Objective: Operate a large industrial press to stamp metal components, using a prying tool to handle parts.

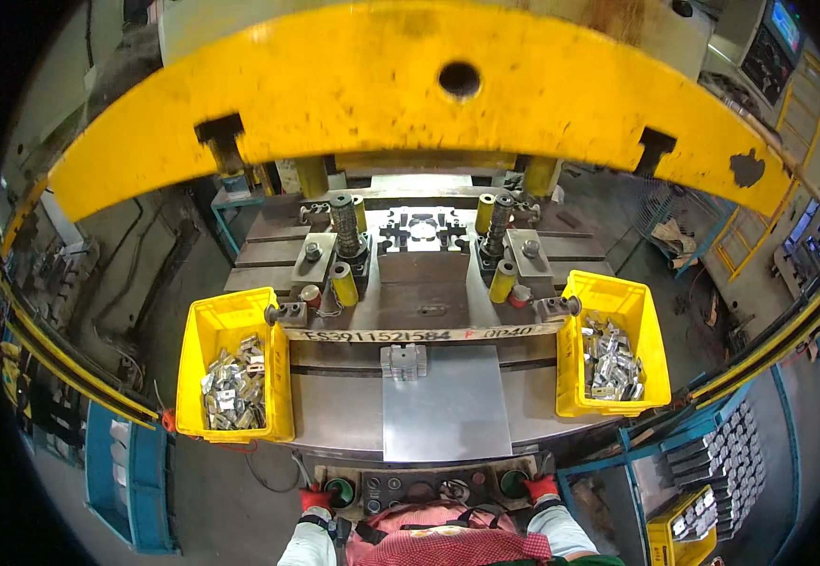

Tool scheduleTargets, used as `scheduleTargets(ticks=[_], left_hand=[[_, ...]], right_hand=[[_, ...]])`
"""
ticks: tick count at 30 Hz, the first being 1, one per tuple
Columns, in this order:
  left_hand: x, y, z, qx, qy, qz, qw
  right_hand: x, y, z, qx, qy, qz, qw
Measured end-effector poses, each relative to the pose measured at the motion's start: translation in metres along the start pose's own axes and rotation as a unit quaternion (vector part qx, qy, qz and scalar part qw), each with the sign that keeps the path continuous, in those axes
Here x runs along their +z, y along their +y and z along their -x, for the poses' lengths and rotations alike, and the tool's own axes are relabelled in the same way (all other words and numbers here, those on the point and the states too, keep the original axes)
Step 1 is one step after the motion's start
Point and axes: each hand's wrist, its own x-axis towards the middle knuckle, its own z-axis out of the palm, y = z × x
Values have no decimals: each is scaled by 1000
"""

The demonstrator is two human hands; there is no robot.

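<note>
My left hand (pixel 316 499), in a red glove, is at the green round button (pixel 341 491) on the left end of the control panel (pixel 391 474). At the panel's other end, my right hand (pixel 542 488), also red-gloved, is beside a second green button (pixel 513 484). Both hands look small here, and their fingers are partly hidden at the buttons. Beyond the panel, a small stack of metal parts (pixel 403 361) sits at the upper left of a flat grey sheet (pixel 448 415). Behind it stands the press die (pixel 422 288), with a bright patterned metal piece (pixel 422 229) at its back.
Yellow bins of small metal parts flank the die, one left (pixel 283 396) and one right (pixel 657 377). A large yellow press beam (pixel 382 85) spans overhead. Blue racks stand low at left (pixel 150 481) and right (pixel 636 500), the right one beside rows of metal parts (pixel 736 462).
</note>
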Motion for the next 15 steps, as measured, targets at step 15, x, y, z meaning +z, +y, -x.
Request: scheduleTargets(ticks=[15], left_hand=[[-7,0,-1,26,-17,40,999]], right_hand=[[12,15,-17,-31,-6,-52,998]])
